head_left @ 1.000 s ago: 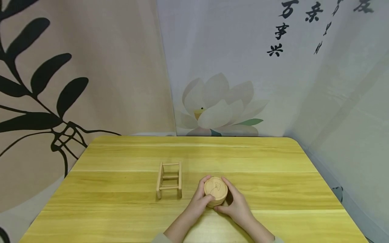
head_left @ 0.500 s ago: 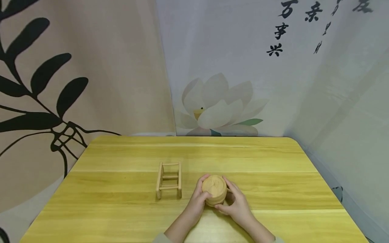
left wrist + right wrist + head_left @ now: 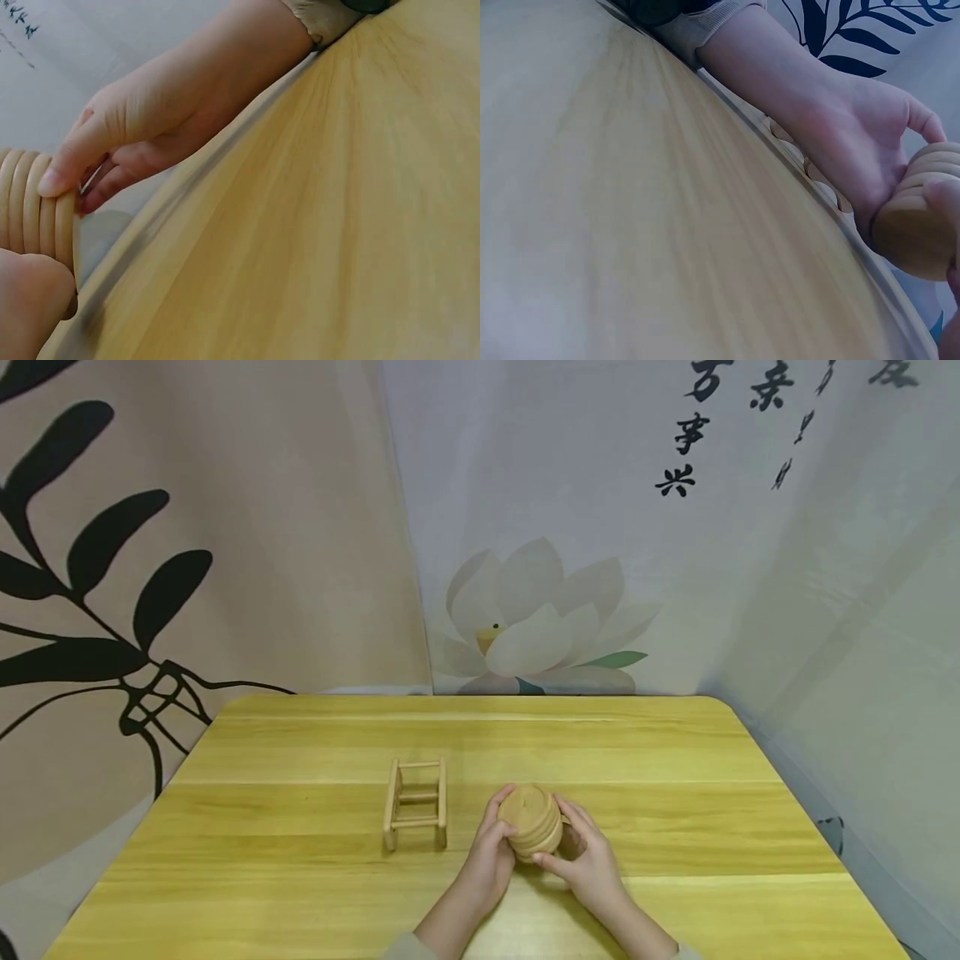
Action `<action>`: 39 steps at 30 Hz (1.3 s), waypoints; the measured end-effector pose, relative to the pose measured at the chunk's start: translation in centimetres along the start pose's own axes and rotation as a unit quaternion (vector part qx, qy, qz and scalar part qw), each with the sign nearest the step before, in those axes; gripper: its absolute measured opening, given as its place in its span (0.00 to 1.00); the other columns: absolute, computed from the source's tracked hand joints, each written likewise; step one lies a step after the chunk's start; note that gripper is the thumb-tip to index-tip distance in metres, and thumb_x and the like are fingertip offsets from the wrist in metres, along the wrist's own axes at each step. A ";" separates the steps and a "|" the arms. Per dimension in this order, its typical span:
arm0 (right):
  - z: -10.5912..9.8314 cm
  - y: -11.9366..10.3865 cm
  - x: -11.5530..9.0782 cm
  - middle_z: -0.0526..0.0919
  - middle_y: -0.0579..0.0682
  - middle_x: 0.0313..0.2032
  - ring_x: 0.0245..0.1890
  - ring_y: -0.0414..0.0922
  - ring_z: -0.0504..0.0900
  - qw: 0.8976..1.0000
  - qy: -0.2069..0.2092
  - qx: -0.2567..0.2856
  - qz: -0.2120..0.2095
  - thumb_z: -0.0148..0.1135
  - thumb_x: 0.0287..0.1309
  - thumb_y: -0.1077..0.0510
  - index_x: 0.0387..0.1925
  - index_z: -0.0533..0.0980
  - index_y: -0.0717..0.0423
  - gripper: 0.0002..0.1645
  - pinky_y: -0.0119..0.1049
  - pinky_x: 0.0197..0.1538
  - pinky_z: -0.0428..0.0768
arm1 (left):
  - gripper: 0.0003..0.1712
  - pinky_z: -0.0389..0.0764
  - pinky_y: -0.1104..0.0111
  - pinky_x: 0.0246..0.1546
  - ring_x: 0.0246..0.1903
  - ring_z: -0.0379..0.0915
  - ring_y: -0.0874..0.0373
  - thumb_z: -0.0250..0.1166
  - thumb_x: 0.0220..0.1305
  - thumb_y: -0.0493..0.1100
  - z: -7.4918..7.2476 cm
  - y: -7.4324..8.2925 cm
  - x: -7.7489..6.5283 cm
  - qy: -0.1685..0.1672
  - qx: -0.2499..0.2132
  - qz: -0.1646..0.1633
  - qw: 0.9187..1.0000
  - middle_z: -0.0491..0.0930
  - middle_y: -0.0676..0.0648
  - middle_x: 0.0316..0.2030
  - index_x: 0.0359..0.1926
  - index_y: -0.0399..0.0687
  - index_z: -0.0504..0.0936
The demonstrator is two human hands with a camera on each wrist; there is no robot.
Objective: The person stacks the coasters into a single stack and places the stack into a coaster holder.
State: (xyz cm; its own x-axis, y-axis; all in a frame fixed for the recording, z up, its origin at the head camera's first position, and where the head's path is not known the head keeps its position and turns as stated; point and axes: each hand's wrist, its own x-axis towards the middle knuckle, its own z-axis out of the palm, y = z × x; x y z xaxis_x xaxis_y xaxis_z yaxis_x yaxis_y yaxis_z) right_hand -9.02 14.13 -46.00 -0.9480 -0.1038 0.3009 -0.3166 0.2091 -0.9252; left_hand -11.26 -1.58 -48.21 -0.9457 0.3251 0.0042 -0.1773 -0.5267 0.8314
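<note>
A stack of several round wooden coasters [image 3: 531, 817] is held just above the table, in front of the person, and tilted. On its left side my left hand [image 3: 487, 860] grips the stack, thumb toward the near side. From the right, my right hand [image 3: 591, 862] pinches the stack near its lower end. The layered edges of the coasters [image 3: 34, 202] show in the left wrist view, with the right thumb on the rim. In the right wrist view the flat end face of the stack [image 3: 915, 236] shows, partly covered by fingers.
Left of the hands, a small wooden rack [image 3: 415, 806] of thin rods stands on the yellow wood-grain table [image 3: 262, 877]. Behind the table's far edge hangs a printed cloth backdrop [image 3: 315, 527] with leaves, a lotus and characters.
Both hands have raised the coaster stack slightly and tilted it, so more of its layered side shows. The rack stays put on the table.
</note>
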 end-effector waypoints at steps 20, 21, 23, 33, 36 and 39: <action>1.2 3.7 0.5 0.64 0.59 0.66 0.63 0.51 0.66 0.997 0.047 0.056 0.014 0.75 0.39 0.71 0.69 0.60 0.62 0.54 0.27 0.62 0.61 | 0.38 0.57 0.63 0.64 0.65 0.56 0.49 0.39 0.58 0.36 1.4 -0.7 0.6 0.041 -0.141 0.011 0.989 0.56 0.39 0.68 0.71 0.39 0.44; 1.2 3.7 0.4 0.64 0.58 0.66 0.63 0.52 0.66 0.997 0.047 0.056 0.013 0.75 0.40 0.71 0.69 0.60 0.62 0.53 0.27 0.62 0.61 | 0.38 0.58 0.64 0.64 0.64 0.57 0.50 0.39 0.58 0.36 1.4 -0.7 0.6 0.044 -0.146 0.009 0.988 0.56 0.40 0.68 0.71 0.39 0.44; 1.3 3.7 0.4 0.64 0.58 0.66 0.63 0.53 0.66 0.997 0.049 0.059 0.013 0.75 0.40 0.70 0.69 0.60 0.61 0.53 0.27 0.62 0.62 | 0.38 0.60 0.64 0.63 0.63 0.59 0.51 0.39 0.58 0.36 1.5 -0.7 0.6 0.049 -0.154 0.005 0.987 0.57 0.40 0.67 0.72 0.39 0.45; 1.4 3.2 0.4 0.68 0.58 0.63 0.59 0.40 0.70 0.997 0.058 0.054 0.009 0.77 0.37 0.69 0.67 0.64 0.58 0.52 0.27 0.61 0.65 | 0.36 0.62 0.63 0.62 0.61 0.62 0.51 0.38 0.58 0.35 1.4 -0.8 0.6 0.058 -0.150 0.000 0.987 0.58 0.40 0.67 0.70 0.38 0.48; 1.2 3.0 0.4 0.68 0.57 0.62 0.59 0.38 0.69 0.997 0.054 0.053 0.006 0.77 0.37 0.69 0.67 0.64 0.59 0.52 0.27 0.62 0.63 | 0.35 0.62 0.63 0.61 0.60 0.62 0.51 0.38 0.58 0.36 1.4 -0.8 0.6 0.056 -0.128 -0.002 0.990 0.58 0.39 0.66 0.69 0.39 0.51; 1.1 2.8 0.4 0.68 0.56 0.63 0.60 0.37 0.68 0.997 0.053 0.051 0.013 0.77 0.37 0.71 0.67 0.64 0.59 0.52 0.27 0.62 0.63 | 0.34 0.62 0.63 0.60 0.59 0.62 0.52 0.38 0.58 0.36 1.3 -0.8 0.6 0.053 -0.103 -0.005 0.993 0.59 0.40 0.65 0.68 0.41 0.53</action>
State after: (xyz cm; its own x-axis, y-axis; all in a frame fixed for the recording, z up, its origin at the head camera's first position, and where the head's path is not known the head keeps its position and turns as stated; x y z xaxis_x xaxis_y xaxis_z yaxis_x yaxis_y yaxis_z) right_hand -10.30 13.58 -48.75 -0.9559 0.0048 0.2935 -0.2913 0.1089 -0.9504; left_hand -11.28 0.09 -48.14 -0.9653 0.2512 -0.0709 -0.2276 -0.6771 0.6998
